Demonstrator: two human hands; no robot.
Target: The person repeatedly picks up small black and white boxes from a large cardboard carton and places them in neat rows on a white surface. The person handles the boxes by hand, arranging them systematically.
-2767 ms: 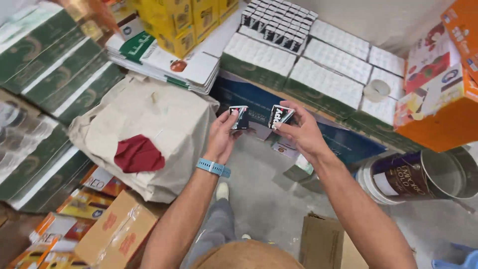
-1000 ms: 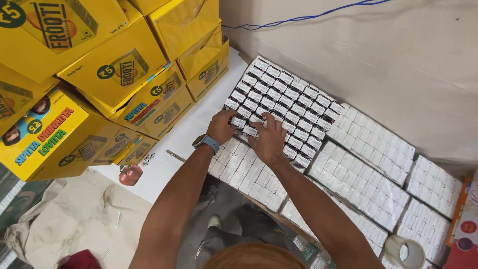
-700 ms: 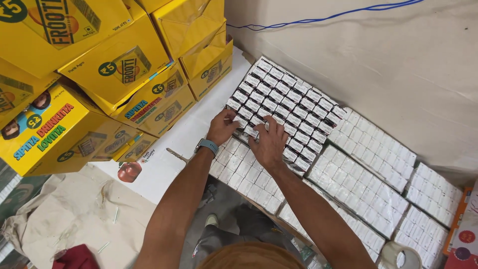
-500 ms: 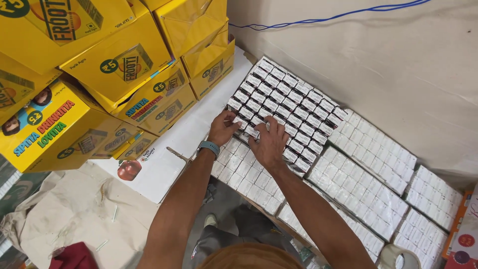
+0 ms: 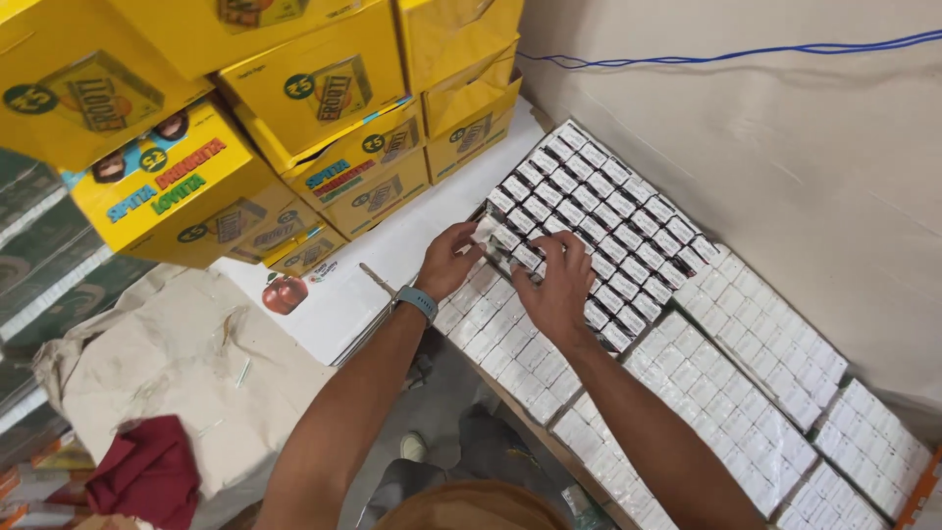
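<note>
Already nearly full, the grid of small boxes [image 5: 599, 211] is sitting on the shelf just beside the yellow cartons [image 5: 324, 108]. Both hands are pressing at its near edge: the left hand [image 5: 449, 260] is pinching one small box with curled fingers, while the right hand [image 5: 557, 285] is lying spread and flat over neighbouring ones. Judging by this, only the edge row is awaiting seating.

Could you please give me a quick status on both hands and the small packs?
Left hand and right hand both on the small packs, fingers pressing the near rows. Grip unclear. Yellow cartons stacked alongside, apart.
</note>
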